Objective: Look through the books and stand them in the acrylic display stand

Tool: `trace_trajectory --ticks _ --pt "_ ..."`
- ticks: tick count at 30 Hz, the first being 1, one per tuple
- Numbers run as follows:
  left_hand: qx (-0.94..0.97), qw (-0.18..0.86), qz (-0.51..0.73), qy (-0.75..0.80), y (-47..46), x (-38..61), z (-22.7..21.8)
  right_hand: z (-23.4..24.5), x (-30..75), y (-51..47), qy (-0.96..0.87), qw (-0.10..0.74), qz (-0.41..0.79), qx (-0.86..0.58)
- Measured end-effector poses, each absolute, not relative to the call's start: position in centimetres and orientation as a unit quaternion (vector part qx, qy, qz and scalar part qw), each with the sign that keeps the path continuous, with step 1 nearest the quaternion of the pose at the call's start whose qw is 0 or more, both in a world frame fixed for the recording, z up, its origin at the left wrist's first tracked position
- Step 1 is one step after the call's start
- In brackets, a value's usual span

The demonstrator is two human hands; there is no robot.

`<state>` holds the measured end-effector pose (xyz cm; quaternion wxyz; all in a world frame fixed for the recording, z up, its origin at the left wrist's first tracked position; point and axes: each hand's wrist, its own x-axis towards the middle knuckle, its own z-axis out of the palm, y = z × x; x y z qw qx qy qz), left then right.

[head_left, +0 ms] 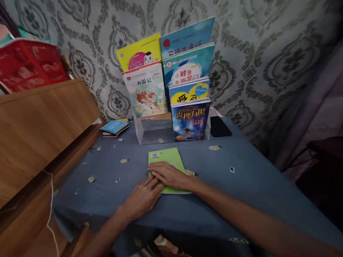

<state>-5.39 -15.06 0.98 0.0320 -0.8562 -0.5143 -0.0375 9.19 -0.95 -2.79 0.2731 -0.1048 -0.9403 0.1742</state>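
A thin green book (169,159) lies flat on the blue tablecloth (245,177), back cover up, with a small barcode label near its far left corner. My right hand (169,174) rests flat on the book's near half, fingers stretched out to the left. My left hand (142,196) lies flat beside it, fingertips touching the book's near left edge and my right hand. Neither hand grips anything.
A clear tiered book stand (156,132) with several colourful children's books stands at the table's far side. A small stack of books (114,128) lies at the far left, a black phone (220,127) at the right. Wooden furniture (22,136) with a red basket (23,64) flanks the left.
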Motion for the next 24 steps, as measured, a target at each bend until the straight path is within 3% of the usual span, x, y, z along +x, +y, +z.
trace_trajectory --ticks 6,11,17,24 --pt "-0.859 -0.012 -0.094 -0.503 -14.8 -5.8 0.5 -3.3 8.5 -0.1 -0.954 0.222 0.157 -0.128" --pt "-0.857 -0.021 -0.12 -0.501 -14.5 -6.6 -0.2 -3.3 9.0 3.6 -0.94 0.176 0.09 -0.279" --pt "-0.825 -0.051 -0.162 -0.54 -13.1 -7.0 -0.6 -4.0 13.3 6.9 -0.918 0.174 0.071 -0.35" --pt "-0.78 -0.004 -0.114 -0.616 -6.0 -8.5 -0.7 -4.2 14.1 6.2 -0.909 0.172 0.069 -0.373"
